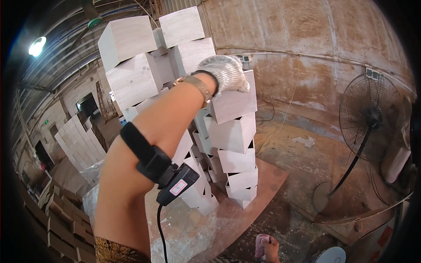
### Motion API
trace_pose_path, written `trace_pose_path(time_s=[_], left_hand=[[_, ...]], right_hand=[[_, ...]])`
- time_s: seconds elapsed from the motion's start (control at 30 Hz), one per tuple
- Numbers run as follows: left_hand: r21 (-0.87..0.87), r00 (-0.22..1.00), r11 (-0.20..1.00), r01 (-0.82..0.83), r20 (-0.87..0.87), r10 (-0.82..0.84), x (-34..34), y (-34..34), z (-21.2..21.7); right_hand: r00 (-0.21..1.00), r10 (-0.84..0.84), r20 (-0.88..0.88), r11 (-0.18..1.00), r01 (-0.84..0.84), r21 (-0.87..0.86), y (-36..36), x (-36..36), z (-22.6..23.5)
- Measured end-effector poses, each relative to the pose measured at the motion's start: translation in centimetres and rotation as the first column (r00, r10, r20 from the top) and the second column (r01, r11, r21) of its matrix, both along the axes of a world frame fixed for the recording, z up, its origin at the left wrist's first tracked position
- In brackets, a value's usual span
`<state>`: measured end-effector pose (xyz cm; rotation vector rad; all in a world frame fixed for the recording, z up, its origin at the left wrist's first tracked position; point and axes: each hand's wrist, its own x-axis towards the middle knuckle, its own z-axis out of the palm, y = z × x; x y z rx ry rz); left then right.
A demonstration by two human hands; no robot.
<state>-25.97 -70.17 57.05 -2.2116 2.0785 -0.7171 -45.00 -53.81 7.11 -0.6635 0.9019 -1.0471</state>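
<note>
My left arm reaches up and across to the right-hand stack. My left hand (227, 72), in a whitish knit glove, is closed over the upper edge of a white box (237, 101); some of its fingers are hidden. Below that box, more white boxes (239, 133) are piled in a slightly uneven column. Taller columns of pale boxes (133, 83) rise to the left, with gaps between them. Low at the bottom edge, my bare right hand (272, 250) is closed around a crumpled pink cloth (262, 245).
The stacks stand on a brown sheet (267, 179) on the floor. A large black fan (372, 116) stands at the right before a stained wall (298, 26). Brown cardboard pieces (66, 223) lie at lower left. Another pale stack (80, 142) is farther back. A round white object (332, 255) shows at bottom right.
</note>
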Motion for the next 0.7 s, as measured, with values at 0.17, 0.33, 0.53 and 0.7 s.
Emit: trace_pose_path(time_s=[0.17,0.33,0.53,0.7], left_hand=[[-0.201,0.960,0.952,0.232,0.205,-0.191,3.2,0.7,1.5],[-0.268,0.972,0.935,0.233,0.023,-0.235,2.9,4.2,2.0],[-0.148,0.945,0.955,0.259,-0.168,-0.282,5.2,4.9,-0.7],[0.023,0.975,0.999,0.030,-0.219,-0.024,4.7,5.8,-0.5]], right_hand=[[0.996,0.064,0.057,0.980,-0.051,-0.193,-0.9,0.4,-2.5],[0.997,0.064,-0.032,0.997,-0.066,-0.042,-2.1,0.7,-2.8],[0.969,-0.235,0.073,0.831,0.240,-0.503,-8.6,2.0,9.1],[0.903,-0.311,0.295,0.515,0.421,-0.747,-13.4,2.5,22.6]])
